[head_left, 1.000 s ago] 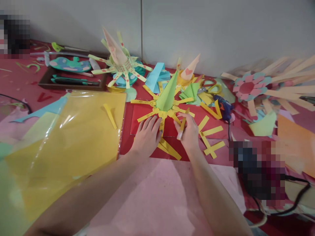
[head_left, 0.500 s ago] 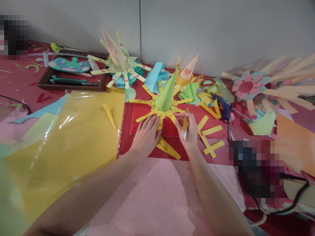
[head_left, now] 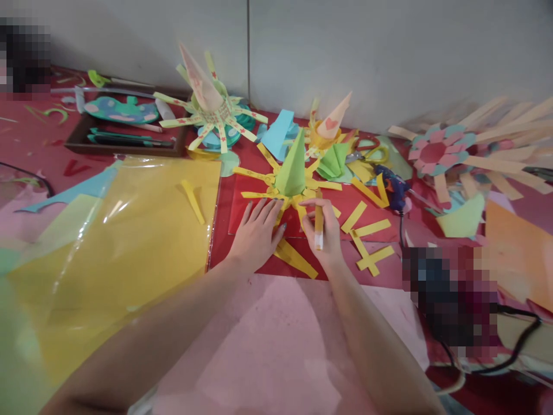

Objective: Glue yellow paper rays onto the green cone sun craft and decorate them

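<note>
A paper craft with a light green cone [head_left: 291, 170] in the middle and yellow strips fanning out around it stands on a red sheet [head_left: 240, 222]. My left hand [head_left: 254, 233] lies flat at its front left side, fingers stretched out and touching the near strips. In my right hand [head_left: 332, 245] is a gold-brown marker [head_left: 318, 222] with a whitish end, gripped at the front right of the craft. The marker's tip is hidden behind the fingers. Loose yellow strips [head_left: 296, 259] lie below and between the hands, and several more [head_left: 372, 228] are to the right.
Behind stand two other cone crafts [head_left: 206, 95] [head_left: 334, 124]. At the left are a dark pen tray [head_left: 125, 151] and a yellow sheet in clear plastic [head_left: 159, 230]. Scissors [head_left: 375, 154], a blue glue gun [head_left: 392, 187] and a pink paper flower [head_left: 432, 153] are at the right.
The cone craft has turned a little and shifted slightly right. My right hand has moved slightly left with the marker, which now stands more upright. My left hand still lies on the craft.
</note>
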A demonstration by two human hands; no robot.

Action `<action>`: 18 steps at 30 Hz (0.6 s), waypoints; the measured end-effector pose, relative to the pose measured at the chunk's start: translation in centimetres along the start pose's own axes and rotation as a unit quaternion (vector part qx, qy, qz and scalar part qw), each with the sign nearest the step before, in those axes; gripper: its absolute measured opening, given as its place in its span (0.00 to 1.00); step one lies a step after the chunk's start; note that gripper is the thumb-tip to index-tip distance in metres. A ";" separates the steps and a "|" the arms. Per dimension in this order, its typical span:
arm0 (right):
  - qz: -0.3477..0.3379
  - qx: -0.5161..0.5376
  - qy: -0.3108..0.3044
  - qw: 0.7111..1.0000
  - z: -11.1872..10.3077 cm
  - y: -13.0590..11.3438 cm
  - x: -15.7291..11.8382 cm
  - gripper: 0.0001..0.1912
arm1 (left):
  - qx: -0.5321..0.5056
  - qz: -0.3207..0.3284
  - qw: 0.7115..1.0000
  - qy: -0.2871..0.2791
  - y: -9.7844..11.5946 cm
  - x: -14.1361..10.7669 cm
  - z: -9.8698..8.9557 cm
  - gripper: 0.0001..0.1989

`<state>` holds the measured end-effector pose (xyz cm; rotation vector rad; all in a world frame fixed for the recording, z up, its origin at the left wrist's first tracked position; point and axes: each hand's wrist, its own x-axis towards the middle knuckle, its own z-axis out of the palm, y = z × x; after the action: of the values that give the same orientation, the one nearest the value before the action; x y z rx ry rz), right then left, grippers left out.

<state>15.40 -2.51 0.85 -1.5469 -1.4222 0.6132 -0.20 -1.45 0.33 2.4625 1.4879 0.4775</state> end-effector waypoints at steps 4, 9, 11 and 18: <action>-0.017 0.012 -0.014 1.000 0.1 -0.3 -0.2 0.09 | 0.010 0.009 1.000 -0.006 0.0 0.0 0.0 0.24; -0.015 0.012 -0.022 1.000 0.1 0.0 -0.3 0.10 | 0.007 0.008 1.000 -0.004 -0.1 0.0 0.1 0.23; -0.003 0.005 -0.016 1.000 0.1 0.2 -0.2 0.11 | 0.005 0.011 1.000 -0.001 0.0 -0.1 0.1 0.23; -0.014 -0.045 0.020 0.999 -0.2 0.6 0.0 0.13 | 0.018 0.011 1.000 -0.003 0.3 -0.2 -0.1 0.20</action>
<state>15.87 -2.56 0.41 -1.5974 -1.4560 0.5061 -0.09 -1.71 0.50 2.5083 1.4810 0.4494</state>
